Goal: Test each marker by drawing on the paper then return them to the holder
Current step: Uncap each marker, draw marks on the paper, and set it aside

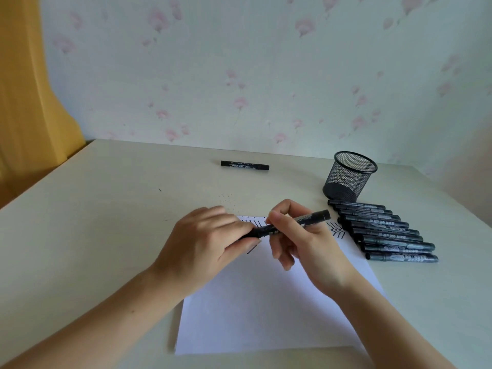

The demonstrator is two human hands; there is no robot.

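A black marker (312, 217) is held level above the white paper (266, 310). My right hand (303, 243) pinches its barrel near the middle. My left hand (205, 241) grips its left end, where the cap is; whether the cap is on I cannot tell. Black zigzag and straight test lines (336, 229) mark the paper's top edge. An empty black mesh holder (348, 175) stands at the back right. Several black markers (386, 230) lie in a row to the right of the paper. One more marker (245, 165) lies alone at the back of the table.
The cream table (106, 222) meets a flowered wall at the back. A yellow curtain (26, 102) hangs at the left. Small ink specks (229, 201) dot the table above the paper.
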